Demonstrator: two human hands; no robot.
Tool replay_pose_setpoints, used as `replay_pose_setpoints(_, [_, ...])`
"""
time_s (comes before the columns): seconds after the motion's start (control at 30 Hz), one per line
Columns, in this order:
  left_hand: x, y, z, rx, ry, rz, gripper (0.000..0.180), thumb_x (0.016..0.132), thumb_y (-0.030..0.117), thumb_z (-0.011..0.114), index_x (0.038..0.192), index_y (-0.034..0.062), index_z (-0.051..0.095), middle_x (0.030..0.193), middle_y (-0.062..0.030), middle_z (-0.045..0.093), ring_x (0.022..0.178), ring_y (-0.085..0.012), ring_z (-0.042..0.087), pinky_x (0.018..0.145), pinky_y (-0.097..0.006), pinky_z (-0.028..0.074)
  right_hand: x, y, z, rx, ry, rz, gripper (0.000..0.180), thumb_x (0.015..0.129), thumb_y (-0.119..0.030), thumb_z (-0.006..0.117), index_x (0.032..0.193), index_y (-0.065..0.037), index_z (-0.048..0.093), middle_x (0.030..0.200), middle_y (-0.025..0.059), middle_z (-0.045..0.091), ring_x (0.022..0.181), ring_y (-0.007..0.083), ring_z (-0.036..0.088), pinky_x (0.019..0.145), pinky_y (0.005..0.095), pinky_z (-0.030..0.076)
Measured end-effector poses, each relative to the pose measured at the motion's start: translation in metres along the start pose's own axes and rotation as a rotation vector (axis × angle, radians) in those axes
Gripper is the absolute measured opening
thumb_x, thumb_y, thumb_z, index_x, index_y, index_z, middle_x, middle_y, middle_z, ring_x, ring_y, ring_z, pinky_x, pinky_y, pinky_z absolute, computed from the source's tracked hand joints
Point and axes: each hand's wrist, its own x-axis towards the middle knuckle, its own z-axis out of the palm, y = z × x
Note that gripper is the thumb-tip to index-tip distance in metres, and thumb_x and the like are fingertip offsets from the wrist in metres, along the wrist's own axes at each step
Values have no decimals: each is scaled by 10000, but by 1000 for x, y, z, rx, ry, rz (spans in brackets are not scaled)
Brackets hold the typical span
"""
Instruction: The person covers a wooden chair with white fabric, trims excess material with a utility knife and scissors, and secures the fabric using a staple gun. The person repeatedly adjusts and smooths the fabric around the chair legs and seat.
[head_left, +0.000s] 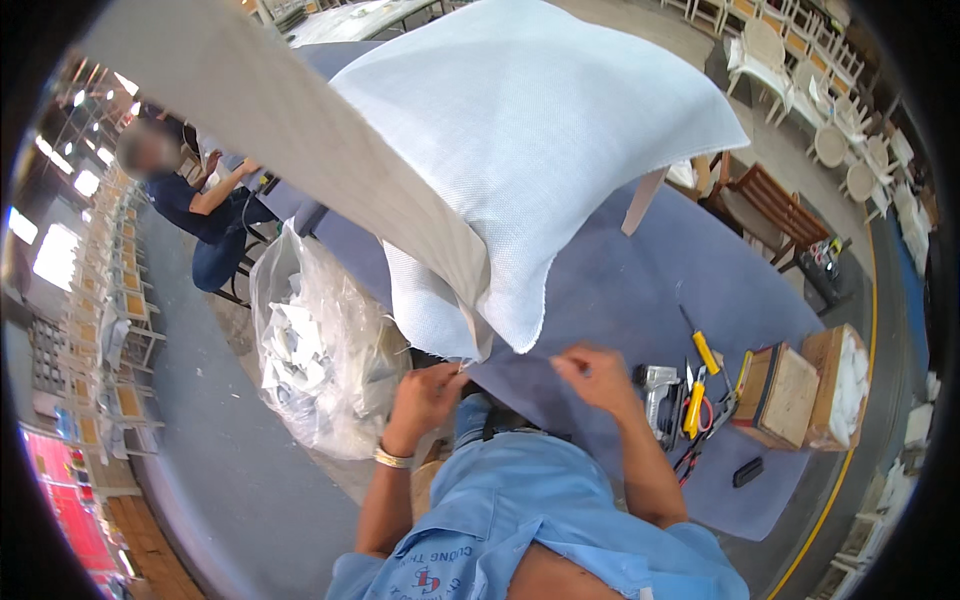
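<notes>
A pale blue-white woven fabric point(560, 110) lies draped over a chair seat on the table, its front hanging in two flaps with frayed edges. Between the flaps a pale wooden chair post point(300, 130) rises toward the upper left. My left hand point(428, 398), with a bracelet at the wrist, is at the lower corner of the fabric. Its finger and thumb pinch loose threads at the frayed edge. Off to the right of that corner, my right hand point(595, 378) is held above the table, apart from the fabric. Motion blurs its fingers, so their grip does not show.
On the right of the blue-grey table point(660, 270) lie a staple gun point(656, 405), yellow-handled tools point(694, 405), a black block point(747, 472) and two boxes point(778, 395). A clear bag of white scraps point(320, 350) stands left. Beyond it a person point(205, 195) sits working.
</notes>
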Motion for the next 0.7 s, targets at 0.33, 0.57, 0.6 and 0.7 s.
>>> replay_pose_setpoints(0.33, [126,-45,-133,-289,624,69,281,998,190,596,1163,-17,690,796,-60,703,746,-110,661,722,-275,521,62,-116,-59,170,503,-332,311,963,-248,623,1069,40,670,983,154,704,866,253,670,810,384,532])
replay_pose_setpoints(0.57, [275,-59,-285,-638,791,292,487,1030,425,508,1289,27,620,1092,-80,678,998,-162,637,858,-273,483,141,-233,30,-174,800,-635,717,942,-331,655,1423,75,312,1285,221,518,1179,306,550,995,429,450])
replay_pose_setpoints(0.6, [299,-64,-301,-637,802,294,534,1026,477,496,1298,33,614,1118,-90,670,1000,-170,638,858,-279,486,147,-238,43,-358,825,-603,764,948,-299,652,1467,73,232,1308,216,484,1191,300,536,974,419,470])
replay_pose_setpoints(0.7, [374,-71,-337,-823,699,318,699,990,624,444,1318,20,570,1196,-120,635,1025,-181,627,841,-304,503,170,-240,62,-200,967,-602,676,941,-169,639,1430,79,242,1164,234,563,1067,272,589,939,429,494])
